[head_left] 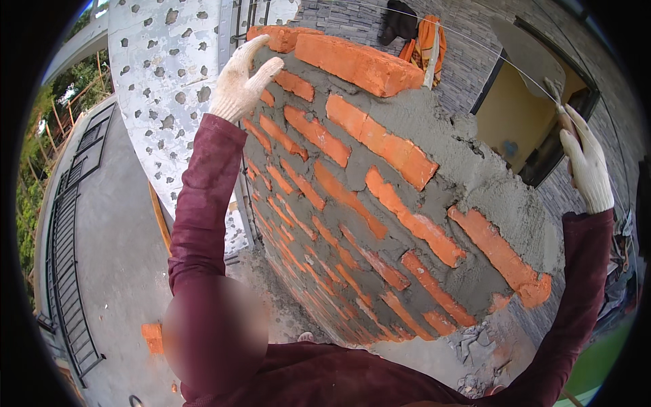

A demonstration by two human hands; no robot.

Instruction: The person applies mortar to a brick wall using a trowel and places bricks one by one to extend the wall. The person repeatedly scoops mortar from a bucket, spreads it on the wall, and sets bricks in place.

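end brick (279, 36) sits at the wall's (413, 224) top left corner, and we judge it easy to upset: a nudge from our left hand (239, 80) could shift it out of line if the mortar (498, 180) beneath is soft. mortar spread over the wall's right side might slump if loaded unevenly, and a careless swing of the trowel (532, 54) could scrape it. our left arm reaches up by the wall's left end, its hand half-cupped at that brick, thumb apart; whether it grips, we cannot tell. beyond the wall's right side, our right hand (588, 159) is raised, fingers wrapped around the trowel's handle.
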